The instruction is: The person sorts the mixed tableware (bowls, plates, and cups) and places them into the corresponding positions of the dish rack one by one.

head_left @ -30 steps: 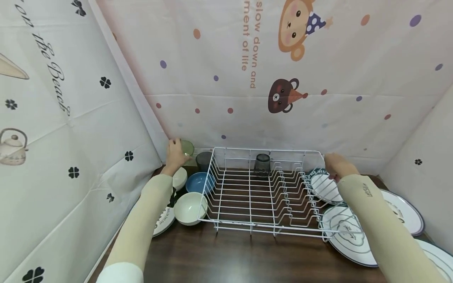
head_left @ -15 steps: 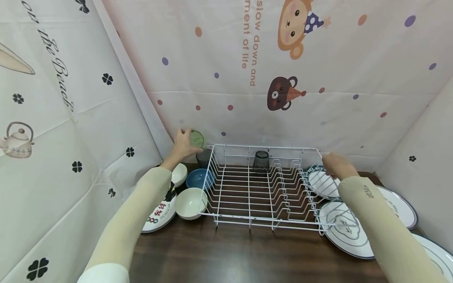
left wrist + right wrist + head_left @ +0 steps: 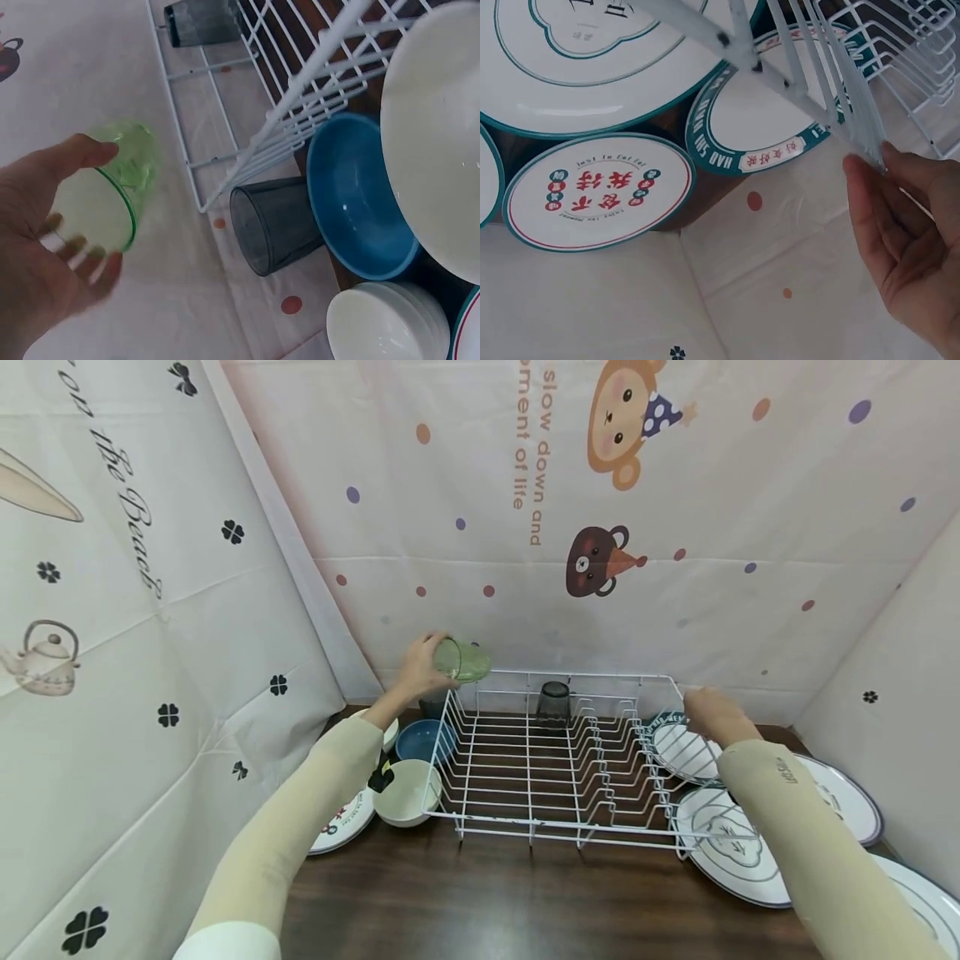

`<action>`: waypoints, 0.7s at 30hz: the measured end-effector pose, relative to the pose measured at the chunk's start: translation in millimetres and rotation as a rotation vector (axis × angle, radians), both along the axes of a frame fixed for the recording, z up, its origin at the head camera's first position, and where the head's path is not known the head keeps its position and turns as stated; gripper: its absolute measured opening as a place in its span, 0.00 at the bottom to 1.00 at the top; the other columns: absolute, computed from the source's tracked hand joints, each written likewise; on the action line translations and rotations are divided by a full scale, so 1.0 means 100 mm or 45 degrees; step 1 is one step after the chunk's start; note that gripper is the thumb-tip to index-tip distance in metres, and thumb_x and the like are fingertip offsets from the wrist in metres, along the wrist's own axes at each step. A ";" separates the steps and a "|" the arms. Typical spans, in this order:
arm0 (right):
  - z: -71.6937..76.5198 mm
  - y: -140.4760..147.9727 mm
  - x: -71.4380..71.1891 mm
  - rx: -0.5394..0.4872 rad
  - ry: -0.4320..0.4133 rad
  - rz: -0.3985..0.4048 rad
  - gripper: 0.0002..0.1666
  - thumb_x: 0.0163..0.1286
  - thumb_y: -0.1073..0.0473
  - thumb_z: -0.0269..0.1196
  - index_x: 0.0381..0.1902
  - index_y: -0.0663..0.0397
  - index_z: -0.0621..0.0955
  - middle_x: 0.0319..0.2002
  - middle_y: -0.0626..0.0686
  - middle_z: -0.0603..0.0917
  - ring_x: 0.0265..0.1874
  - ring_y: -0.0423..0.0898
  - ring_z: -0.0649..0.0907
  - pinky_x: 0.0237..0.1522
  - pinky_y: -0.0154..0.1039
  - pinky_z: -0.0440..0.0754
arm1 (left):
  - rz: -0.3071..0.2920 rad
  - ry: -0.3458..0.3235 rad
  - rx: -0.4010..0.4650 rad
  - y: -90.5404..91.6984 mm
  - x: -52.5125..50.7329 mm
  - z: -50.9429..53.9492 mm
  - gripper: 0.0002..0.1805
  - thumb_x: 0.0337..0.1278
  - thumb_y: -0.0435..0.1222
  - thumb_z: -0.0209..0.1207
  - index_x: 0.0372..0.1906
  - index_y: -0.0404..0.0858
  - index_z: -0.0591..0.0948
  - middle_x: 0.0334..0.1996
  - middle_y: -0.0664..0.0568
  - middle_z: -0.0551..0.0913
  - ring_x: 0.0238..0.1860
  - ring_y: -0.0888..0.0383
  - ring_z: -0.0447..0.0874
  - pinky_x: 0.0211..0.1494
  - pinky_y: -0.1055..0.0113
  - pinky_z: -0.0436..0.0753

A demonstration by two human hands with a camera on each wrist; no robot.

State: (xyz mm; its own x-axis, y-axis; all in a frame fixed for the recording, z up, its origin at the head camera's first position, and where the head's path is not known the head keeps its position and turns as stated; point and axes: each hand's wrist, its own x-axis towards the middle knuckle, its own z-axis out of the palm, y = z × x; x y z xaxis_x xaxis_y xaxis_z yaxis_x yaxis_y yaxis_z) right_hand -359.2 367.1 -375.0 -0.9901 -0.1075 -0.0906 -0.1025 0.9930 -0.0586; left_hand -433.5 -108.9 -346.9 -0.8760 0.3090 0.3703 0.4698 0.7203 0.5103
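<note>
Head view: the left hand [image 3: 423, 668] has shifted to the right with the green glass [image 3: 472, 662], bringing it from the far-left corner to the rack's far-left end; the work therefore appears to be at the carrying stage, with the glass not yet set down. The left hand grips the glass at its mouth end, thumb on one side and fingers on the other, spread to the width of the rim; motion blur hides the exact finger contact. The glass lies tilted on its side, mouth left, base right, and in the left wrist view hangs apart from the rack [image 3: 531, 822]. The right hand [image 3: 716, 714] pinches the rack's rail at the far-right corner between thumb and fingers; this hold is unchanged. Inside the rack, a dark glass [image 3: 554, 703] stands against the far side. Outside the left end are a second dark glass [image 3: 274, 225], far, then a blue bowl [image 3: 420, 739] and a white bowl [image 3: 403, 803], nearest. White plates [image 3: 742, 870] lie at the right, some partly behind the end wires.
</note>
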 end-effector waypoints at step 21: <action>0.42 -1.32 -0.25 -1.079 0.292 -0.036 0.30 0.81 0.51 0.53 0.69 0.69 0.73 0.64 0.73 0.78 0.62 0.68 0.80 0.59 0.59 0.84 | -0.426 -0.169 0.265 0.47 0.13 -0.13 0.49 0.37 0.23 0.76 0.68 0.28 0.62 0.65 0.35 0.67 0.66 0.38 0.70 0.68 0.54 0.81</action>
